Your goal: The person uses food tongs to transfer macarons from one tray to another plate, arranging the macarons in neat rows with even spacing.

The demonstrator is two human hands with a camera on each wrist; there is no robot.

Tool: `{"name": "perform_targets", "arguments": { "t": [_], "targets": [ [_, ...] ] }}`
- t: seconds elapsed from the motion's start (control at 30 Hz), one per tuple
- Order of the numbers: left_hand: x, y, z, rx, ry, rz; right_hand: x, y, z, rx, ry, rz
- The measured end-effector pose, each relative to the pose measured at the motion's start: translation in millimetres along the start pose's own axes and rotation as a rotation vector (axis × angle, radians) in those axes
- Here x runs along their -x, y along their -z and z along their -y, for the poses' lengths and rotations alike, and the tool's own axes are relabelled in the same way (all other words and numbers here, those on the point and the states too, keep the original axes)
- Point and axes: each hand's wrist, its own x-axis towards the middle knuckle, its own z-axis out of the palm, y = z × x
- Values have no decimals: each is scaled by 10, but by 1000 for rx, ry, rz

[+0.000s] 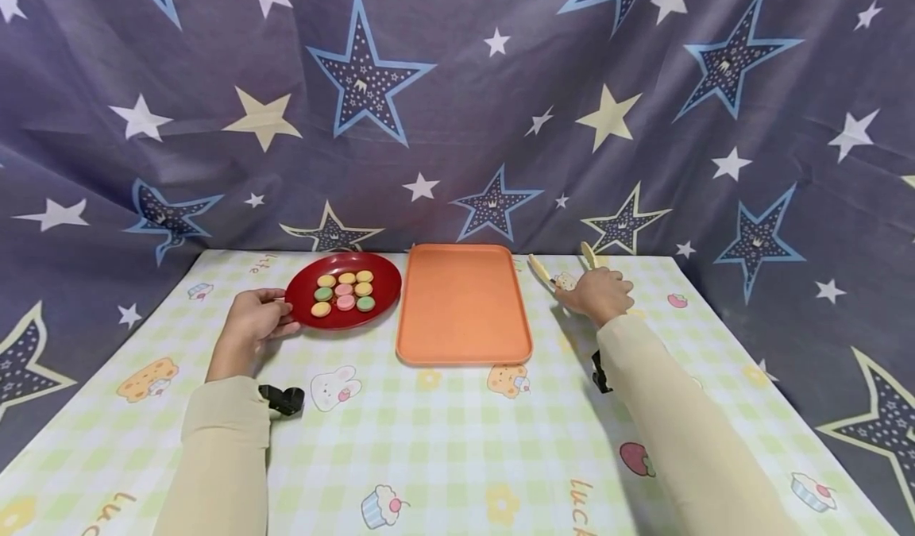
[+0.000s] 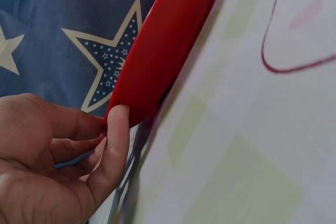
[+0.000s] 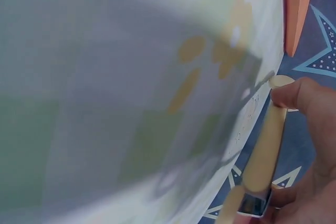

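At the left, a round red plate (image 1: pixel 386 294) carries several small macarons (image 1: pixel 345 290) in yellow, pink and green. My left hand (image 1: pixel 259 319) pinches its left rim; the left wrist view shows the thumb on the plate's (image 2: pixel 163 51) outer side and the other fingers behind the edge. My right hand (image 1: pixel 599 294) holds a pair of tongs (image 1: pixel 541 270) with pale yellow ends spread apart, over the right part of the table. In the right wrist view the tongs (image 3: pixel 265 150) lie between thumb and fingers, with a metal piece near the palm.
An orange rectangular tray (image 1: pixel 465 306) lies between the plate and the right hand, close beside the plate. Beneath is a table with a green checked cloth (image 1: pixel 429 441) printed with cartoons. A dark star-patterned curtain (image 1: pixel 457 107) hangs behind the table's far edge.
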Motion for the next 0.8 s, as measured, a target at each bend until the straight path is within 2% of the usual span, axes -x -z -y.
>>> {"name": "perform_targets", "arguments": {
  "t": [0.2, 0.37, 0.63, 0.8],
  "targets": [
    [-2, 3, 7, -10, 2, 2, 7, 5, 10, -14, -22, 20],
    [5, -6, -2, -14, -5, -3, 30, 12, 4, -24, 0, 38],
    [3, -3, 4, -12, -13, -8, 2, 0, -28, 49, 67, 88],
    [-2, 15, 12, -6, -28, -4, -23, -19, -65, 41, 79, 132]
  ]
}}
